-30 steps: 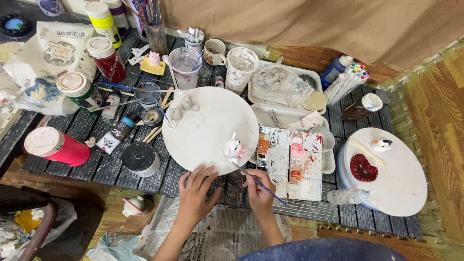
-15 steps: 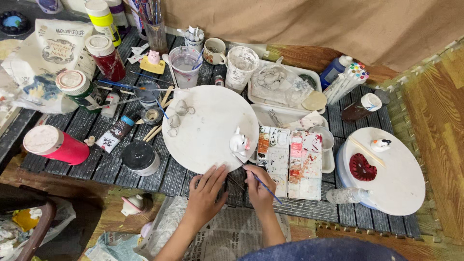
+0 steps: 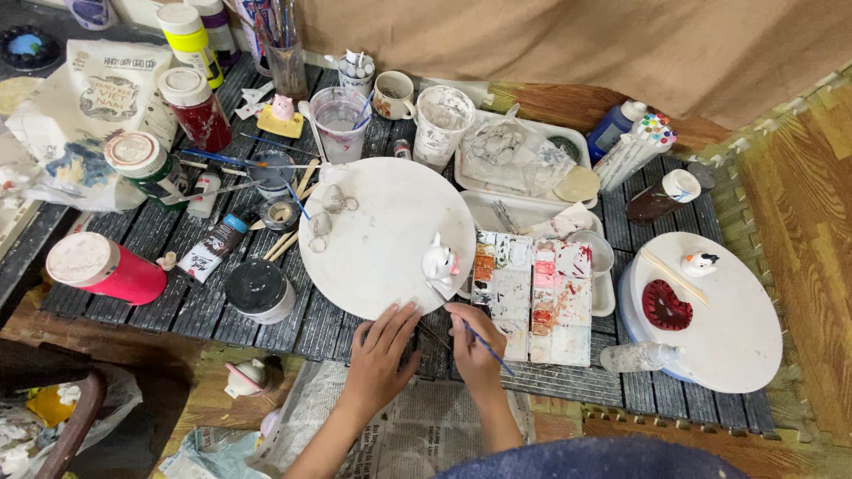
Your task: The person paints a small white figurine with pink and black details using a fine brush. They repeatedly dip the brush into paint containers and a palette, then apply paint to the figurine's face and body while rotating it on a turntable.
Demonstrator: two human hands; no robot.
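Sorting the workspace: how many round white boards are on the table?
2. One round white board sits mid-table above the left hand, carrying a small figurine. The other is at the right edge, holding a red heart.

Even, soft overhead light; shadows short and faint. Focus sharp at centre; slight wide-angle bending at edges.

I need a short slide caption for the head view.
Right hand holds a paintbrush beside a paint palette; left hand rests at a round white board.
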